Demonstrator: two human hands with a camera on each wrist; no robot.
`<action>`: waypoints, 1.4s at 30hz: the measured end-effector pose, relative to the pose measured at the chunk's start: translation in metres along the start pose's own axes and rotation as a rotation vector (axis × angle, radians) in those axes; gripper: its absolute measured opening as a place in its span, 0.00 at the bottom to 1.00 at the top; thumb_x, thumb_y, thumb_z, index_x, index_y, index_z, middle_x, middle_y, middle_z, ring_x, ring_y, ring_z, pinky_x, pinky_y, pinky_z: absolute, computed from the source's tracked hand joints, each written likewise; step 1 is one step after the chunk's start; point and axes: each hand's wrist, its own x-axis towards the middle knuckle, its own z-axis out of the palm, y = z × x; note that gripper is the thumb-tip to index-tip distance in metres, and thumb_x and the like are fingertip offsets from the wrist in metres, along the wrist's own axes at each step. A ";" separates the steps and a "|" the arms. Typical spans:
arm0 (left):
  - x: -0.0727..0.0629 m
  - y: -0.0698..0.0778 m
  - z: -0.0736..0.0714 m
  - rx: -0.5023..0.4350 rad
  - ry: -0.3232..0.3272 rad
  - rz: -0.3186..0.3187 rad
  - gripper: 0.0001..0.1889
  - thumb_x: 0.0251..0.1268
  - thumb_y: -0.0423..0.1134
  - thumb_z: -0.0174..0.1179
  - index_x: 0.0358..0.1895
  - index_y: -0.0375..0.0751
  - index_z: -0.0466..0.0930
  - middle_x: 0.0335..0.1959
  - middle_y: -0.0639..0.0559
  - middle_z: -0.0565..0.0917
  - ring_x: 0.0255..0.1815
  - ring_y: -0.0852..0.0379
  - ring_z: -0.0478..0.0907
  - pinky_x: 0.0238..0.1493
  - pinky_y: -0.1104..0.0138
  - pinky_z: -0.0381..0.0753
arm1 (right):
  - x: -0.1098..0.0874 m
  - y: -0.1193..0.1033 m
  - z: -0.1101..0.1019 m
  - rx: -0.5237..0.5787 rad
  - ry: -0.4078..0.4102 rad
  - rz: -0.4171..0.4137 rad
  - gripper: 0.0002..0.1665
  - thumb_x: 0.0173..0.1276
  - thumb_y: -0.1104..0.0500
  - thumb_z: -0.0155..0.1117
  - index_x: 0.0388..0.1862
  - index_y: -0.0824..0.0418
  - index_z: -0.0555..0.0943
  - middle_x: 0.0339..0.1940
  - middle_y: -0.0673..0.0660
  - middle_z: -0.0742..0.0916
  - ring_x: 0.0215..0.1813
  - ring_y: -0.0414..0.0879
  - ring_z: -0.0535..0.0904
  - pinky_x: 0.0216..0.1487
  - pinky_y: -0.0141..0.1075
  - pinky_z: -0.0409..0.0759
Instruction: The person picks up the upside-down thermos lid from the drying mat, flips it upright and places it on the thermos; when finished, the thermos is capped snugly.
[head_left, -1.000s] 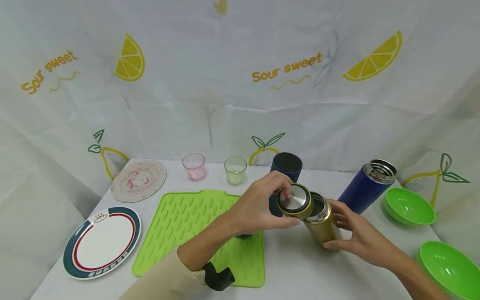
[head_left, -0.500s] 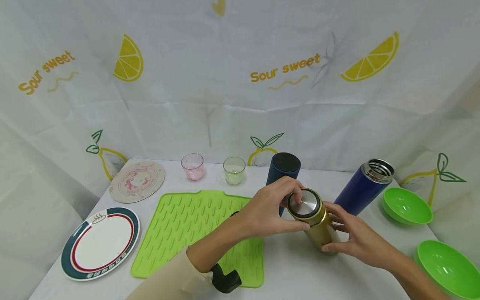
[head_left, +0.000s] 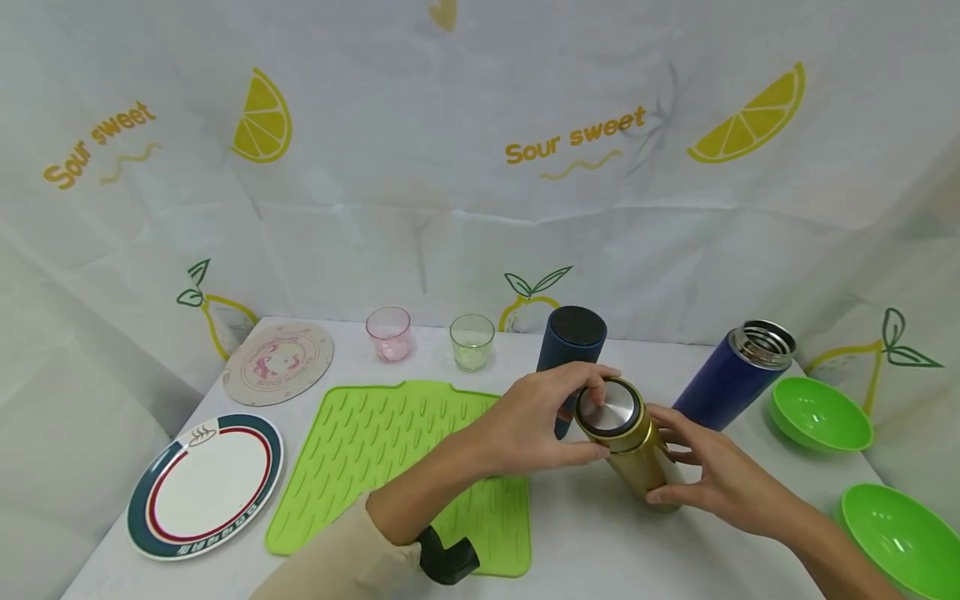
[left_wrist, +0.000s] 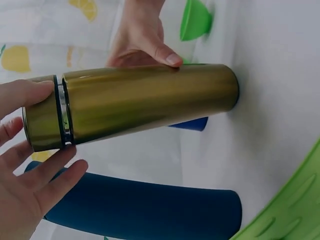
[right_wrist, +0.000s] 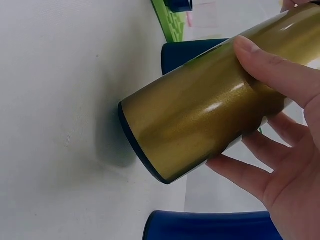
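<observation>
My left hand (head_left: 536, 421) grips a gold lid (head_left: 611, 408) with a steel disc on top, thumb on one side and fingers on the other. The lid sits on the mouth of a gold thermos bottle (head_left: 641, 471); a thin silver band (left_wrist: 64, 112) shows between them in the left wrist view. Around the bottle's body, my right hand (head_left: 712, 471) holds it with thumb and fingers. The bottle leans a little, its dark-rimmed base (right_wrist: 142, 150) close over the white tabletop; whether it touches, I cannot tell. Close behind my left hand stands a dark blue bottle (head_left: 570, 337).
A blue thermos (head_left: 723, 379) with an uncovered mouth stands behind my right hand. Two green bowls (head_left: 821, 412) lie rightward. A lime drying mat (head_left: 390, 425) is under my left forearm. Further left are a rimmed plate (head_left: 210, 487), a round board (head_left: 277, 362) and two glasses (head_left: 390, 333).
One second ago the lid was tilted beside the bottle's exposed mouth. My left hand has moved it right onto the mouth. My right hand keeps its hold; the last half second shows little movement.
</observation>
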 end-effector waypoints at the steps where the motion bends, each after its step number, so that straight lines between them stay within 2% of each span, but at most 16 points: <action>1: 0.000 0.001 0.000 0.041 0.005 0.004 0.22 0.57 0.45 0.76 0.46 0.47 0.71 0.69 0.55 0.78 0.63 0.62 0.78 0.52 0.77 0.80 | 0.000 0.000 0.000 -0.004 0.001 -0.002 0.58 0.50 0.51 0.84 0.78 0.52 0.64 0.67 0.40 0.79 0.63 0.18 0.71 0.49 0.29 0.87; 3: 0.000 0.003 0.000 0.107 0.015 0.005 0.23 0.56 0.51 0.77 0.46 0.50 0.72 0.68 0.57 0.79 0.63 0.63 0.77 0.53 0.78 0.77 | 0.000 -0.001 -0.001 -0.006 -0.003 -0.003 0.58 0.51 0.51 0.84 0.78 0.52 0.64 0.68 0.41 0.79 0.64 0.18 0.71 0.50 0.28 0.87; 5: 0.000 0.005 0.000 0.140 0.021 -0.001 0.24 0.54 0.55 0.77 0.45 0.51 0.73 0.68 0.59 0.79 0.62 0.64 0.76 0.52 0.79 0.74 | 0.000 -0.003 -0.001 -0.007 -0.008 0.011 0.57 0.51 0.49 0.83 0.78 0.51 0.64 0.69 0.48 0.80 0.64 0.18 0.71 0.51 0.31 0.88; 8: 0.001 0.007 -0.001 0.109 0.009 0.000 0.25 0.55 0.53 0.77 0.49 0.50 0.74 0.67 0.59 0.80 0.58 0.63 0.75 0.49 0.80 0.75 | 0.000 -0.005 -0.001 -0.012 -0.009 0.023 0.57 0.51 0.48 0.83 0.78 0.50 0.64 0.69 0.58 0.80 0.64 0.19 0.71 0.51 0.36 0.89; 11: 0.001 0.007 -0.003 0.057 -0.030 0.022 0.28 0.58 0.48 0.75 0.60 0.49 0.75 0.70 0.57 0.78 0.61 0.61 0.75 0.57 0.77 0.76 | -0.001 -0.005 -0.001 -0.019 -0.006 0.012 0.57 0.52 0.48 0.83 0.78 0.51 0.64 0.68 0.57 0.81 0.64 0.19 0.71 0.52 0.33 0.88; 14: 0.000 0.007 -0.008 0.022 -0.090 0.059 0.34 0.61 0.42 0.73 0.71 0.47 0.72 0.75 0.56 0.74 0.69 0.59 0.73 0.68 0.72 0.73 | -0.002 -0.004 0.000 -0.019 0.002 -0.006 0.57 0.51 0.49 0.83 0.78 0.51 0.64 0.68 0.55 0.81 0.65 0.19 0.71 0.52 0.26 0.85; 16: 0.000 0.007 -0.011 0.016 -0.137 0.090 0.35 0.64 0.38 0.71 0.74 0.46 0.69 0.77 0.55 0.71 0.75 0.57 0.69 0.74 0.70 0.69 | -0.002 -0.003 0.000 -0.019 0.001 -0.022 0.58 0.51 0.50 0.83 0.79 0.52 0.63 0.68 0.57 0.80 0.65 0.19 0.70 0.52 0.25 0.84; 20: 0.000 0.008 -0.015 0.036 -0.194 0.122 0.32 0.67 0.34 0.67 0.74 0.47 0.71 0.80 0.54 0.66 0.82 0.57 0.61 0.79 0.67 0.65 | -0.002 -0.002 0.000 -0.021 -0.011 -0.011 0.59 0.52 0.49 0.83 0.80 0.51 0.62 0.70 0.62 0.79 0.66 0.18 0.69 0.53 0.24 0.84; 23: 0.000 0.011 -0.015 0.071 -0.177 0.105 0.30 0.67 0.40 0.68 0.72 0.52 0.73 0.80 0.52 0.65 0.81 0.56 0.61 0.77 0.64 0.68 | -0.002 -0.002 0.000 -0.020 -0.017 -0.005 0.59 0.52 0.49 0.83 0.80 0.51 0.62 0.71 0.61 0.78 0.66 0.18 0.68 0.54 0.24 0.83; 27: 0.001 0.015 -0.012 0.105 -0.108 0.074 0.27 0.63 0.49 0.71 0.66 0.55 0.79 0.70 0.52 0.74 0.69 0.58 0.70 0.63 0.71 0.75 | -0.002 -0.004 -0.001 -0.021 -0.016 -0.010 0.57 0.53 0.48 0.82 0.79 0.50 0.63 0.72 0.47 0.77 0.66 0.19 0.70 0.54 0.24 0.83; 29: 0.003 0.015 -0.012 0.099 -0.099 0.080 0.26 0.62 0.48 0.72 0.65 0.54 0.81 0.65 0.53 0.78 0.64 0.59 0.73 0.58 0.73 0.75 | -0.002 -0.005 -0.001 -0.024 -0.017 -0.009 0.56 0.53 0.48 0.82 0.79 0.49 0.64 0.71 0.45 0.77 0.66 0.19 0.70 0.54 0.25 0.84; 32: 0.004 0.016 -0.016 0.061 -0.150 0.099 0.26 0.63 0.43 0.72 0.66 0.50 0.80 0.67 0.53 0.78 0.68 0.58 0.73 0.65 0.73 0.74 | -0.002 -0.006 -0.002 -0.025 -0.021 -0.001 0.55 0.54 0.47 0.81 0.79 0.48 0.64 0.70 0.49 0.78 0.65 0.19 0.70 0.54 0.25 0.84; 34: 0.004 0.016 -0.019 0.027 -0.192 0.113 0.27 0.64 0.37 0.71 0.67 0.48 0.79 0.72 0.51 0.76 0.74 0.56 0.70 0.72 0.69 0.71 | -0.002 -0.006 -0.002 -0.022 -0.022 0.004 0.55 0.54 0.47 0.81 0.78 0.48 0.64 0.69 0.57 0.80 0.65 0.19 0.70 0.54 0.25 0.84; 36: 0.003 0.016 -0.020 0.014 -0.214 0.119 0.28 0.66 0.33 0.68 0.69 0.48 0.77 0.76 0.52 0.72 0.79 0.56 0.65 0.78 0.66 0.67 | -0.003 -0.006 -0.002 -0.016 -0.022 0.001 0.56 0.54 0.48 0.82 0.79 0.50 0.63 0.69 0.61 0.80 0.65 0.19 0.70 0.54 0.25 0.84; 39: 0.001 0.016 -0.019 0.030 -0.176 0.111 0.30 0.66 0.37 0.68 0.71 0.50 0.74 0.79 0.51 0.68 0.81 0.55 0.62 0.79 0.62 0.66 | -0.001 -0.006 -0.002 -0.013 -0.023 -0.007 0.56 0.54 0.49 0.82 0.78 0.50 0.64 0.69 0.62 0.80 0.65 0.19 0.70 0.54 0.27 0.86; 42: -0.001 0.013 -0.015 0.070 -0.095 0.064 0.33 0.62 0.45 0.72 0.71 0.52 0.74 0.76 0.51 0.70 0.77 0.56 0.67 0.73 0.64 0.72 | 0.000 -0.008 -0.001 -0.019 -0.025 -0.009 0.54 0.54 0.49 0.82 0.78 0.48 0.65 0.70 0.56 0.80 0.65 0.20 0.71 0.55 0.28 0.85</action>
